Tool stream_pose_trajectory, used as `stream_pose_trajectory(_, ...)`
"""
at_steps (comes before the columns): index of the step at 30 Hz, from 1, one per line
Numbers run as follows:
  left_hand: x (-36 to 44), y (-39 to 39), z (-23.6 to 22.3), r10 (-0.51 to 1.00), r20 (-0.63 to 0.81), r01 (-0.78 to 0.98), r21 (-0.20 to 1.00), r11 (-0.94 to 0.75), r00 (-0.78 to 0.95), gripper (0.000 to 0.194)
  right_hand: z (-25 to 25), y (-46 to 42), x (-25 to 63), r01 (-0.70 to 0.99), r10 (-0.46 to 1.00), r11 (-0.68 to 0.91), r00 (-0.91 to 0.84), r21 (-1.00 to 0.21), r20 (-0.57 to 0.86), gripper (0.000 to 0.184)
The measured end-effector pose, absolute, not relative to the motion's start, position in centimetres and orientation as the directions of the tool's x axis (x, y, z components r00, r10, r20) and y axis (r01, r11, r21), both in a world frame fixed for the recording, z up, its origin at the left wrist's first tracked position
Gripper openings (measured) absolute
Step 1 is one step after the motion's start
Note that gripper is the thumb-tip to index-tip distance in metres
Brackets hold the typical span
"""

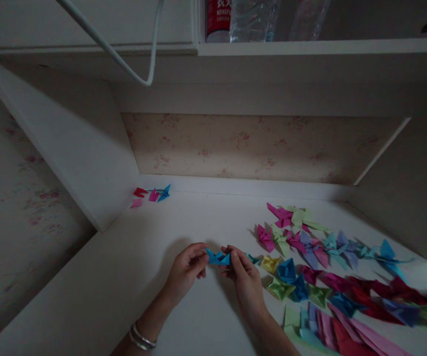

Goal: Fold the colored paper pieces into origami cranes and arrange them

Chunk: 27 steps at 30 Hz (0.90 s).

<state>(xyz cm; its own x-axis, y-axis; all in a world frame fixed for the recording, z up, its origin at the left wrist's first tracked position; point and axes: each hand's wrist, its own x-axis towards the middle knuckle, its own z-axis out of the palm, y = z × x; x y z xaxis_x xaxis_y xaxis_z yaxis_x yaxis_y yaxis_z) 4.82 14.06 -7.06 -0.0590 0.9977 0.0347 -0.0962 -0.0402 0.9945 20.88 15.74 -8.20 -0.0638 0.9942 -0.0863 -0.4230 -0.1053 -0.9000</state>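
Between my two hands, above the white desk (131,277), is a small blue folded paper boat (218,258). My left hand (188,269) pinches its left end between thumb and fingers. At the right end, my right hand (243,277) grips it the same way, its thumb along the near side. Just beyond my right hand lie a yellow folded paper piece (270,263) and a green paper boat (280,289). Part of the boat is hidden by my fingertips.
Rows of coloured origami (320,249) and a fan of folded paper strips (339,329) cover the right side. A few small paper pieces (154,195) lie at the back left. Overhead, a shelf (309,48) holds plastic bottles (254,20), and a white cable (124,64) hangs down.
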Motion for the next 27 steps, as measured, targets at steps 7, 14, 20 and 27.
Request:
stream_pose_trajectory(7, 4.8, 14.1, -7.2, 0.997, 0.035, -0.101, 0.994, -0.042, -0.072, 0.04, -8.3, 15.7, 20.8, -0.434, 0.993, -0.115, -0.069, -0.893, -0.094, 0.044)
stream_pose_trajectory(14, 4.7, 14.0, -7.2, 0.998, 0.042, -0.091, 0.995, -0.047, -0.056, 0.04, -8.5, 15.9, 20.8, -0.42, 0.995, -0.101, -0.054, -0.902, -0.086, 0.04)
stream_pose_trajectory(20, 4.6, 14.1, -7.0, 0.996, 0.053, -0.09, 0.994, -0.06, -0.068, 0.038, -8.8, 15.9, 21.2, -0.34, 0.991, -0.119, -0.1, -0.933, -0.09, 0.038)
stream_pose_trajectory(27, 4.2, 13.9, -6.1, 0.99, 0.043, -0.158, 0.985, -0.064, -0.133, 0.036, -5.7, 15.8, 24.1, 0.089, 0.956, 0.124, -0.279, -0.988, 0.094, 0.032)
